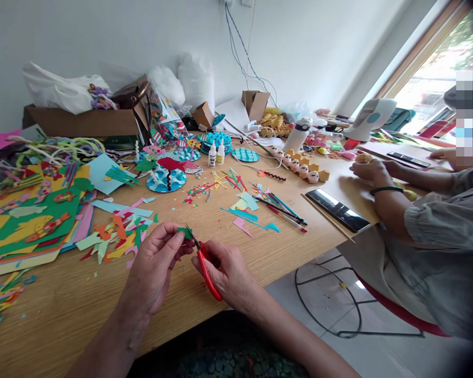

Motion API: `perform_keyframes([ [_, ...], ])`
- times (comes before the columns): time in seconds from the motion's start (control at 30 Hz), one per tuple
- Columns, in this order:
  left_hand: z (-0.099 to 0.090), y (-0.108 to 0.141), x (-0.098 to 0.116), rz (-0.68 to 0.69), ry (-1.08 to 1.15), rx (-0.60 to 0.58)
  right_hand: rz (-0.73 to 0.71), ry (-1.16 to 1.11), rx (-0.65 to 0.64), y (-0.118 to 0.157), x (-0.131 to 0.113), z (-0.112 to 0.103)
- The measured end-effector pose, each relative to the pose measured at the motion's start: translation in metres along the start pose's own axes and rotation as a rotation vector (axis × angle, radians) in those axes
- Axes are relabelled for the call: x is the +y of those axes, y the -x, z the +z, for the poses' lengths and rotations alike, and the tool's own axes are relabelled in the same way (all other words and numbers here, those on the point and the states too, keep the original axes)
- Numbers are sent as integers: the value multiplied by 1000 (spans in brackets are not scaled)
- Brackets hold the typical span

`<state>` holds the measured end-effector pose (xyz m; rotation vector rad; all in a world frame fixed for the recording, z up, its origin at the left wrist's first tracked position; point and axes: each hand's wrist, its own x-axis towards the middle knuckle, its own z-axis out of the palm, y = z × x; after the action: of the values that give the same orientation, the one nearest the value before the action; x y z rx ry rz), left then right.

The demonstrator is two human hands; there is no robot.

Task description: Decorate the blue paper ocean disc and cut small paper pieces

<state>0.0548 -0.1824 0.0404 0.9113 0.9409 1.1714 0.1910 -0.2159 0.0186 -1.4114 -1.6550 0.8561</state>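
Between the thumb and fingers of my left hand (157, 262) is a small piece of green paper (185, 232). My right hand (230, 273) grips red-handled scissors (208, 273), whose dark blades meet the paper's right edge. Both hands are just above the near side of the wooden table (173, 310). Coloured paper scraps (120, 231) lie to the left of my left hand. Beyond my hands stands a blue and white paper base (166, 181) with a red paper shape and a dark twisted stem on it.
Layered coloured sheets with paper fish (35, 226) cover the left side. Two small glue bottles (216, 155), several pens (286, 207) and a phone (338, 210) lie further off. At the right sits a co-worker (437, 220), hands over the table. A cardboard box (82, 123) stands by the wall.
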Motion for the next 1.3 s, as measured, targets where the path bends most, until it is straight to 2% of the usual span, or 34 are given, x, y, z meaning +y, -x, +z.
perform_keyframes([
  [0.63, -3, -2, -1, 54, -23, 7, 10, 17, -58, 8, 4, -2],
  [0.77, -5, -1, -5, 38, -18, -27, 17, -9, -56, 7, 4, 0],
  [1.0, -7, -1, -4, 9, -158, -66, 19, -17, -56, 7, 2, -2],
  [1.17, -12, -4, -1, -7, -280, -173, 9, 18, -74, 7, -1, -5],
  [1.3, -15, -3, 4, -17, -362, -203, 2, 31, -91, 9, -1, -7],
])
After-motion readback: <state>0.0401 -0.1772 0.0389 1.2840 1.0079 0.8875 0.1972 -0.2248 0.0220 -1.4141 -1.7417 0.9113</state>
